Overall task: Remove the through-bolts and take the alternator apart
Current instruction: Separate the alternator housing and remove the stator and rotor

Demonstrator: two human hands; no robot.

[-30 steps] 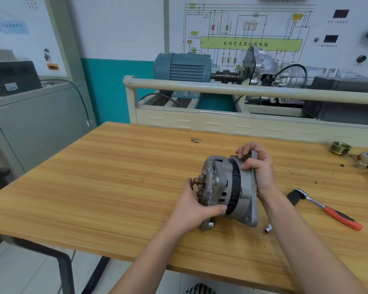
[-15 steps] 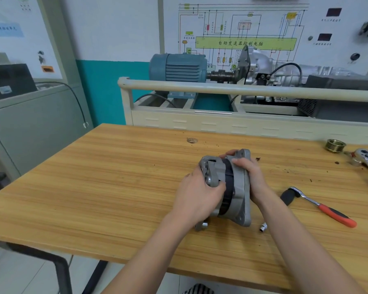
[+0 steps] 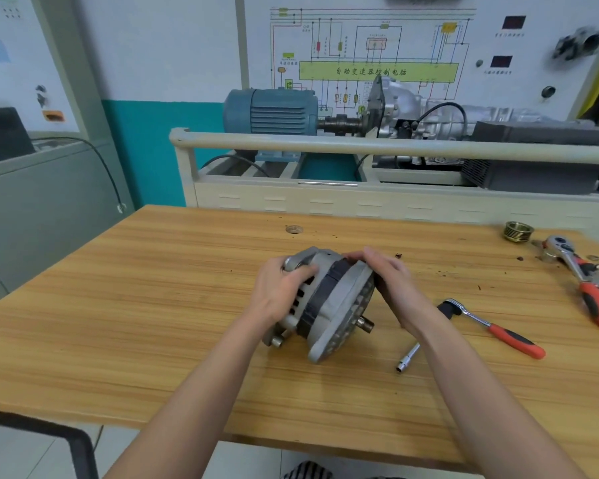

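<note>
A grey cast alternator [image 3: 329, 305] with a black middle band lies tilted on the wooden table [image 3: 153, 305], its shaft stub pointing toward the lower right. My left hand [image 3: 281, 288] grips the left housing half, fingers curled over its vent slots. My right hand [image 3: 391, 281] holds the right housing half from behind, fingers wrapped over its top edge. Both hands are on the part at once.
A red-handled ratchet [image 3: 491, 326] and a socket extension [image 3: 407, 357] lie just right of the alternator. Another ratchet [image 3: 585, 278] and a brass threaded ring [image 3: 517, 231] sit at the far right. A training bench with a blue motor [image 3: 274, 110] stands behind the table.
The alternator has been turned and tipped, so the shaft end that faced left now points lower right. My left hand moved from the shaft end onto the housing.
</note>
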